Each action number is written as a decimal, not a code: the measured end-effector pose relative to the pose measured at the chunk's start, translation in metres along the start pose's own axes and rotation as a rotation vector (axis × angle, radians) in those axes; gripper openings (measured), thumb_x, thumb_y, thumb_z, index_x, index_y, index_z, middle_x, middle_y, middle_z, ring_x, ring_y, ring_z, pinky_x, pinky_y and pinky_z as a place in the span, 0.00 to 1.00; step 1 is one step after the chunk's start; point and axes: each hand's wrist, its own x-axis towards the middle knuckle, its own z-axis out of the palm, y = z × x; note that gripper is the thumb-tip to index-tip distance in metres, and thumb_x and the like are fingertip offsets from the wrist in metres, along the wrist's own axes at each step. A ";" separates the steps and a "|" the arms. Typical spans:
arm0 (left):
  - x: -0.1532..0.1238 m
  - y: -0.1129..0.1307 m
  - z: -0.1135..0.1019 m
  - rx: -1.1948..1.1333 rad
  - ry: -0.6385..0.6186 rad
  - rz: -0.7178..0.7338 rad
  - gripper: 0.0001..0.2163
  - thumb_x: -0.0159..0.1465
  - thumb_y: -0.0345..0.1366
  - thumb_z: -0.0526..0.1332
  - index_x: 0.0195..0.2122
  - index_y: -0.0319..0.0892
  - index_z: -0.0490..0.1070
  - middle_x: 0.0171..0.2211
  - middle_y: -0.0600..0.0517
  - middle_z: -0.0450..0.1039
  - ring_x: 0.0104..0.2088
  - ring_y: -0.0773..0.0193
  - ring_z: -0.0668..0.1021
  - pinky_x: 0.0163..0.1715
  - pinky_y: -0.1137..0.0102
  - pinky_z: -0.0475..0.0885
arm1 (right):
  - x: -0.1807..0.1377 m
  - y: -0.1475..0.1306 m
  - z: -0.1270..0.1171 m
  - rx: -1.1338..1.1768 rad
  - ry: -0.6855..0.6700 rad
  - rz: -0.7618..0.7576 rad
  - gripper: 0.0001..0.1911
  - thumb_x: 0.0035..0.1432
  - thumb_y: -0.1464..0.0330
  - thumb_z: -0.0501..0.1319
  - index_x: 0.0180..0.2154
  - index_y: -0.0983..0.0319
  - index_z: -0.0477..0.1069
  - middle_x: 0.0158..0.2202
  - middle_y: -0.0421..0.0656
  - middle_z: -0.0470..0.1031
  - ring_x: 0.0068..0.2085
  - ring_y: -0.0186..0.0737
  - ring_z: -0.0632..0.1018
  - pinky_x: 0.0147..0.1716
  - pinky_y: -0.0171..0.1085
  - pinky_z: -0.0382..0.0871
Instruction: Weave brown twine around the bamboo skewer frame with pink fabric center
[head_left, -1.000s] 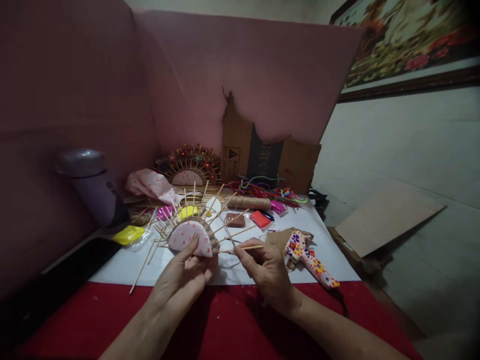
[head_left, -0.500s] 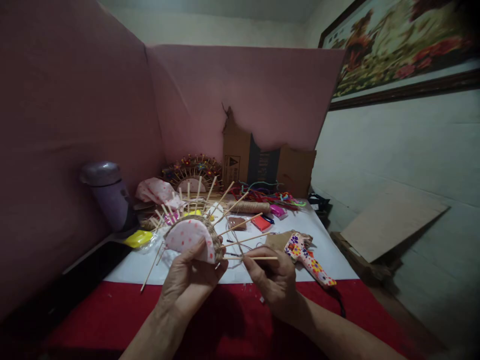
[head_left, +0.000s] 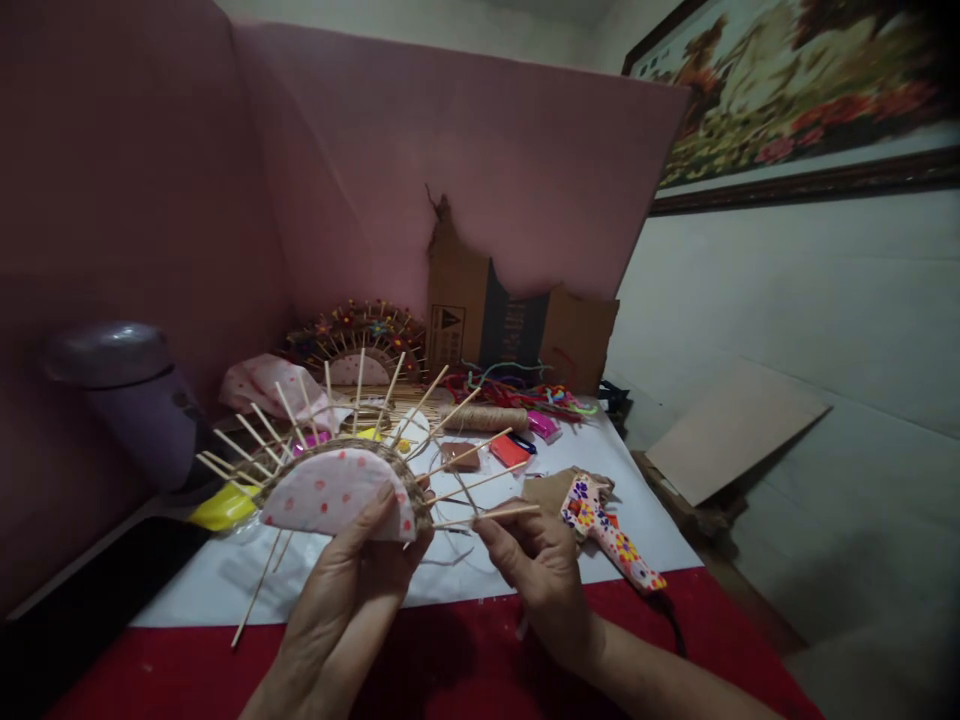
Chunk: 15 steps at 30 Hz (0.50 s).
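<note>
Stick-rayed half-disc (head_left: 326,495), its flat face covered in pale cloth with red spots, sits left of centre in the frame, tilted, straight edge downward. Thin wooden sticks (head_left: 360,390) fan out from its twine-wrapped curve.

To weave well here, it seems best to draw the loose cord (head_left: 463,487) snugly past each stick without bending it, push each pass down against the twine band, and let the half-disc be steadied from its cloth side so that the spokes stay evenly spread.

Directly above the left hand (head_left: 352,585), the half-disc is in its grip: the thumb presses on the spotted face near the lower right corner, with the other fingers behind and beneath. The right hand (head_left: 536,575), at centre right, is well apart from the cloth face; its thumb and forefinger pinch the lowest right-hand stick partway along, apparently with the cord too, though the fingers hide exactly how the cord passes. Farther right lies a flower-patterned glue gun (head_left: 615,535).
</note>
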 end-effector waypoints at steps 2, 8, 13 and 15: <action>-0.002 0.003 0.003 0.012 -0.001 0.010 0.07 0.58 0.23 0.55 0.32 0.38 0.71 0.29 0.47 0.78 0.29 0.61 0.79 0.27 0.67 0.75 | 0.002 0.001 0.002 -0.007 0.008 0.048 0.10 0.51 0.63 0.61 0.25 0.64 0.70 0.18 0.36 0.59 0.20 0.28 0.59 0.19 0.31 0.52; -0.004 0.005 0.009 -0.004 -0.019 0.017 0.06 0.58 0.24 0.56 0.29 0.39 0.71 0.29 0.49 0.78 0.31 0.60 0.79 0.32 0.59 0.76 | 0.007 0.001 0.002 -0.048 0.003 0.050 0.12 0.52 0.62 0.59 0.24 0.64 0.68 0.16 0.34 0.55 0.19 0.27 0.56 0.17 0.30 0.49; 0.001 0.005 0.005 0.005 -0.082 0.082 0.07 0.57 0.23 0.57 0.26 0.38 0.71 0.24 0.54 0.76 0.28 0.65 0.77 0.41 0.49 0.71 | 0.006 0.006 -0.002 -0.168 -0.027 -0.059 0.10 0.54 0.64 0.58 0.27 0.64 0.71 0.19 0.36 0.63 0.21 0.29 0.62 0.21 0.30 0.56; 0.004 0.005 0.002 0.052 -0.109 0.083 0.06 0.57 0.24 0.58 0.26 0.37 0.72 0.25 0.53 0.76 0.28 0.66 0.77 0.42 0.50 0.70 | 0.006 0.007 -0.004 -0.249 -0.047 -0.120 0.09 0.55 0.66 0.57 0.28 0.63 0.72 0.22 0.38 0.68 0.24 0.31 0.66 0.24 0.30 0.59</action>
